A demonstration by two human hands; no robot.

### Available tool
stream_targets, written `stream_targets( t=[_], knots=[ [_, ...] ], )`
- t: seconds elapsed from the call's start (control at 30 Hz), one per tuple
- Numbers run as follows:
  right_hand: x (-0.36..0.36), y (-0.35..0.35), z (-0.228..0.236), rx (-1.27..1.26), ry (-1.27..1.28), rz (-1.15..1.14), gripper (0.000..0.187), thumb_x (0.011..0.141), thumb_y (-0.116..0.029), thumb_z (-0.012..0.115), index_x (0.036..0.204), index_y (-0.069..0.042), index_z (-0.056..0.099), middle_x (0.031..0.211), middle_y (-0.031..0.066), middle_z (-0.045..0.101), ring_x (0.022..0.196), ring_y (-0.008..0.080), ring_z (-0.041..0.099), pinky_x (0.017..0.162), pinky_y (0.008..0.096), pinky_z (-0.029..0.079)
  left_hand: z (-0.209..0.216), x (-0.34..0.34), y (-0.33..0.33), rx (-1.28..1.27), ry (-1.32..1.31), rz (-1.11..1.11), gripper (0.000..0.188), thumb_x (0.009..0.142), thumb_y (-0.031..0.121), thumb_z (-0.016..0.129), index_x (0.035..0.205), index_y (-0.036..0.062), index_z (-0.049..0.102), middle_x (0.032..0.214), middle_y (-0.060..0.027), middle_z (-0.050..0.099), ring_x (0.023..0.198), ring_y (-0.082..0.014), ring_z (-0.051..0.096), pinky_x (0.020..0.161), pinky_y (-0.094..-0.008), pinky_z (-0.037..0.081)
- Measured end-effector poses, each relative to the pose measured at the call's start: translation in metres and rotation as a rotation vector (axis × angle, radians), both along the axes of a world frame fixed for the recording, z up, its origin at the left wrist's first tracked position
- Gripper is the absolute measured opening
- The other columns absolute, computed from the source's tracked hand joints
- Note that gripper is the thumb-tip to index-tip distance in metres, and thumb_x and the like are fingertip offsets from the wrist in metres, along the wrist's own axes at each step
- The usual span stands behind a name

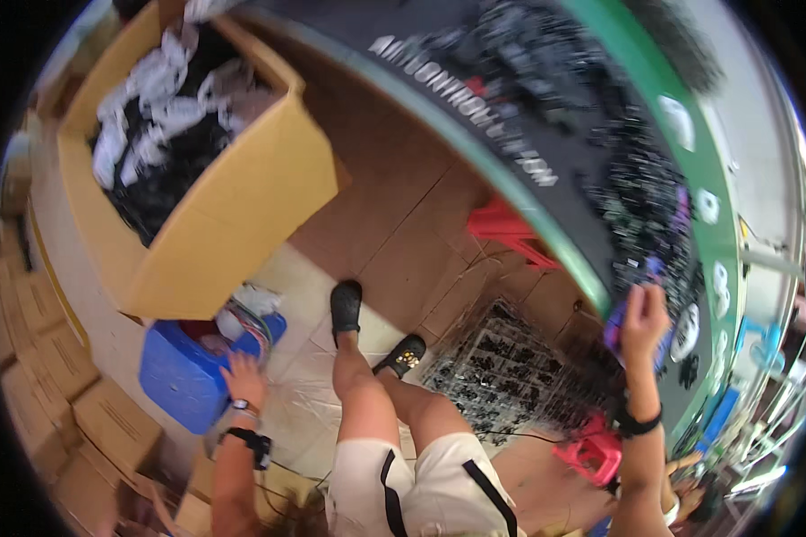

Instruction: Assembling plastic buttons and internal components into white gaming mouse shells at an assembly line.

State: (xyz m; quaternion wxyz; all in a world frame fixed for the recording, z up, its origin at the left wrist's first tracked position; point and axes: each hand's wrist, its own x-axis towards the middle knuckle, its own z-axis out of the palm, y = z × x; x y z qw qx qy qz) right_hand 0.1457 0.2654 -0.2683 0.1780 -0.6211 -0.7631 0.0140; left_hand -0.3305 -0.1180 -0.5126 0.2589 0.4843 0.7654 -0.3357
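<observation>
My left hand point(244, 380) is at the side of a blue plastic bin or stool point(184, 376), its fingers stretched out and apart. They look to be touching or just beside the blue edge. Some coloured cords and crumpled plastic point(252, 324) lie at the top of it. On the other side, my right hand point(645, 322) is at the table's edge, fingers pinched together. Purple material point(613, 336) shows beside and below it; what the fingertips grip, if anything, is blurred. A heap of small dark pieces point(640, 197) lies on the dark mat just past this hand.
A large open cardboard box point(233, 210) holding black and clear plastic bags stands at upper left. Stacked cartons point(116, 421) line the left. The green table point(591, 277) curves along the right. Red stools point(510, 233) and a black-patterned plastic-wrapped bundle point(501, 367) are on the floor. Another person is at lower right.
</observation>
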Motion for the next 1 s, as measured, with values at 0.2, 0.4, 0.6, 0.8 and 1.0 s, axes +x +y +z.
stream_targets(
  t=[0.2,0.4,0.6,0.8,1.0],
  knots=[
    [0.074,0.011,-0.004,0.108,-0.077,-0.069,0.023,0.091,-0.015,0.046,0.1,0.004,0.054,0.091,0.007,0.056,0.086,0.0147,0.049,0.081,0.0252,0.038,-0.064,-0.081,-0.022,-0.092,0.222,-0.099,0.06,0.082,0.048,0.044,0.128,0.01,0.041,0.135,-0.0107,0.036,0.13,-0.0324,0.02,0.104,-0.0553,0.005],
    [0.075,0.012,0.016,0.208,-0.157,0.051,0.028,0.093,-0.018,0.04,0.108,0.004,0.049,0.098,0.0077,0.049,0.092,0.0141,0.044,0.086,0.0233,0.032,-0.114,-0.049,0.03,-0.406,0.079,0.029,0.056,0.079,0.051,0.048,0.112,0.0075,0.057,0.111,-0.008,0.059,0.115,-0.0304,0.044,0.102,-0.0603,0.001],
    [0.086,0.01,0.038,-0.195,-0.184,0.179,0.025,0.085,-0.021,0.044,0.091,0.004,0.044,0.082,0.0057,0.041,0.073,0.0134,0.038,0.064,0.0247,0.03,-0.086,0.021,0.042,-0.282,0.068,-0.31,0.057,0.077,0.052,0.05,0.111,0.0077,0.058,0.111,-0.0076,0.059,0.115,-0.0296,0.044,0.101,-0.0615,0.0],
    [0.087,0.018,0.009,-0.347,0.077,0.317,0.021,0.081,-0.022,0.047,0.075,-0.002,0.045,0.075,0.0049,0.04,0.072,0.0162,0.038,0.07,0.0271,0.032,-0.038,0.072,0.064,-0.32,0.08,-0.541,0.058,0.076,0.053,0.051,0.111,0.0078,0.059,0.111,-0.0071,0.059,0.116,-0.0288,0.044,0.1,-0.0627,0.0],
    [0.087,0.015,0.01,-0.101,0.217,0.267,0.02,0.08,-0.02,0.049,0.073,-0.002,0.045,0.073,0.0058,0.042,0.071,0.0172,0.04,0.07,0.0307,0.034,-0.08,0.099,0.084,-0.421,-0.166,-0.592,0.059,0.074,0.054,0.053,0.11,0.0079,0.06,0.11,-0.0067,0.059,0.116,-0.0279,0.044,0.1,-0.0639,-0.001]
  ],
)
